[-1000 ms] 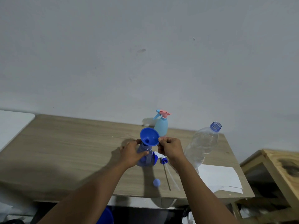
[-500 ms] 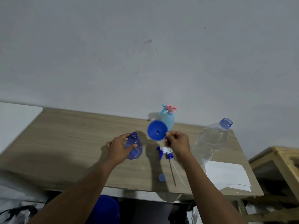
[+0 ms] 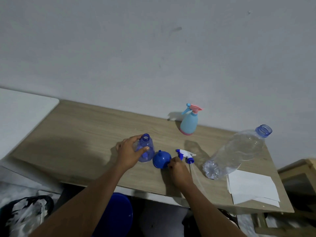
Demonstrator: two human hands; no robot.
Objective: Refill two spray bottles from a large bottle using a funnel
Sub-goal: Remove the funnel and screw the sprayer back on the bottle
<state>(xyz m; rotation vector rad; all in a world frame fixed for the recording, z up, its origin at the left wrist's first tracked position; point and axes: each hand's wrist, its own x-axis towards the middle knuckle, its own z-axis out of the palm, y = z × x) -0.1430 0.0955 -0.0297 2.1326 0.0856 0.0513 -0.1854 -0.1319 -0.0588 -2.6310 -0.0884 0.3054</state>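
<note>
My left hand (image 3: 128, 153) grips a small clear blue spray bottle (image 3: 146, 147) that stands open-necked on the wooden table (image 3: 82, 134). Just right of it a blue funnel (image 3: 161, 159) lies mouth down, spout up, and my right hand (image 3: 178, 170) pinches its rim. The bottle's blue-and-white trigger head (image 3: 186, 155) lies on the table beside my right hand, its tube trailing toward me. A light blue spray bottle (image 3: 189, 123) with a pink trigger stands at the back. The large clear bottle (image 3: 237, 153), uncapped, stands at the right.
White paper sheets (image 3: 253, 187) lie near the table's front right corner. A blue bucket (image 3: 116, 214) sits under the table edge. A white surface (image 3: 20, 117) adjoins the table on the left, and a wooden stool (image 3: 301, 170) stands to the right.
My right hand has lowered the funnel from above the table and set it mouth down beside the small bottle. My left hand has slid that bottle leftward.
</note>
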